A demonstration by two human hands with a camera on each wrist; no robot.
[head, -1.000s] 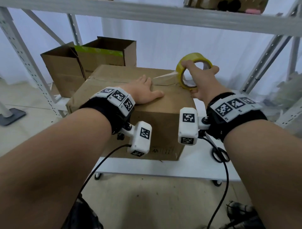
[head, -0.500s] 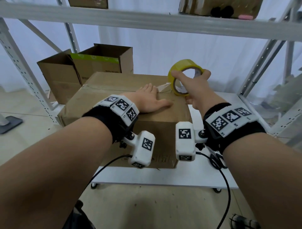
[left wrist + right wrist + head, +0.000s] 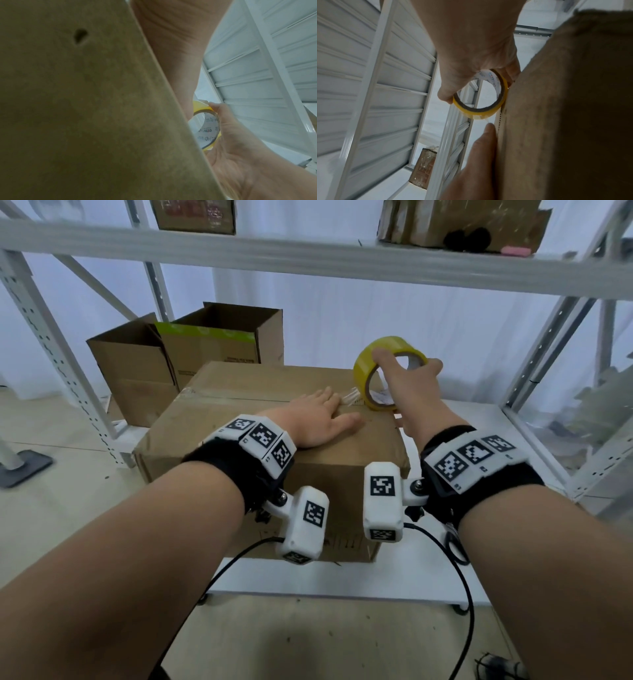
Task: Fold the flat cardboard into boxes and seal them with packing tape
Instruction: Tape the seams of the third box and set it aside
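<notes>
A closed brown cardboard box [image 3: 239, 412] sits on the low white shelf [image 3: 428, 577]. My left hand [image 3: 318, 419] lies flat on its top by the centre seam, fingers straight, pressing the flaps down. My right hand [image 3: 407, 381] grips a yellow tape roll [image 3: 376, 357] at the box's far right top edge, fingers across the rim. A short stretch of clear tape [image 3: 351, 398] runs from the roll to the seam beside my left fingers. In the right wrist view the tape roll [image 3: 488, 109] touches the box edge [image 3: 556, 108]; the left wrist view shows the roll [image 3: 208, 129] past the box side [image 3: 85, 108].
Two open cardboard boxes [image 3: 191, 354] stand behind on the left. White rack uprights [image 3: 51, 344] flank the shelf and a crossbeam [image 3: 308, 258] with more boxes spans overhead. Black scissors [image 3: 454, 546] lie on the shelf under my right wrist. Cables hang from both wrist cameras.
My right hand has brought the tape roll down and leftward, closer to the box's top edge and to my left hand, shortening the stretched tape. The left hand stays pressed on the box.
</notes>
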